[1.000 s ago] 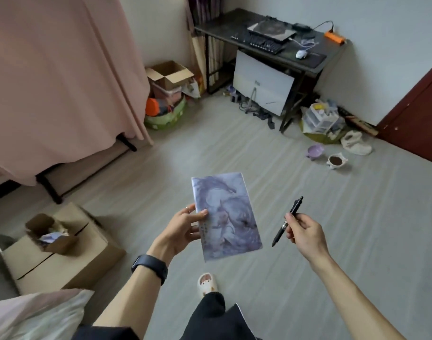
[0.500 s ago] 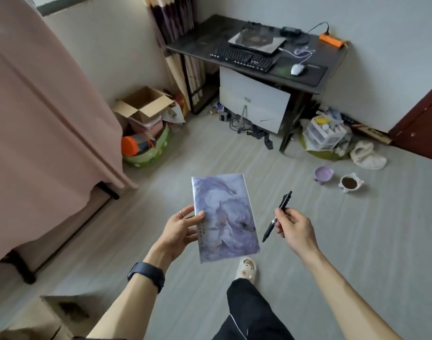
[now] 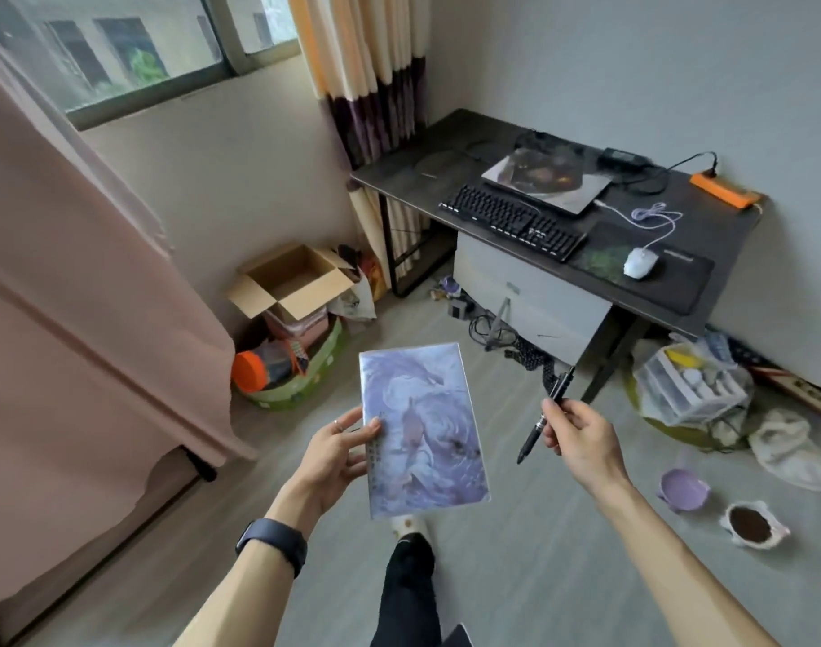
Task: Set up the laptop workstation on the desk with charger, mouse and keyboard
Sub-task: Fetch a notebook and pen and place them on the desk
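I step closer to the tabletop point(image 3: 399, 175), so the laptop point(image 3: 546, 179), keyboard point(image 3: 511, 221) and mouse point(image 3: 640, 262) look nearer and larger. The window point(image 3: 119, 49) comes into view at the top left. The taped box at my lower left drops out of sight. My slipper point(image 3: 408, 527) now sits under the booklet point(image 3: 422, 431).

Soft, even daylight comes in from the window point(image 3: 133, 53) up on my left, and the room is fairly bright. Shadows are faint; the darkest patch sits under the tabletop point(image 3: 399, 175), whose dark surface carries a pale sheen. Straight lines bow toward the edges, and fine detail looks slightly soft everywhere.
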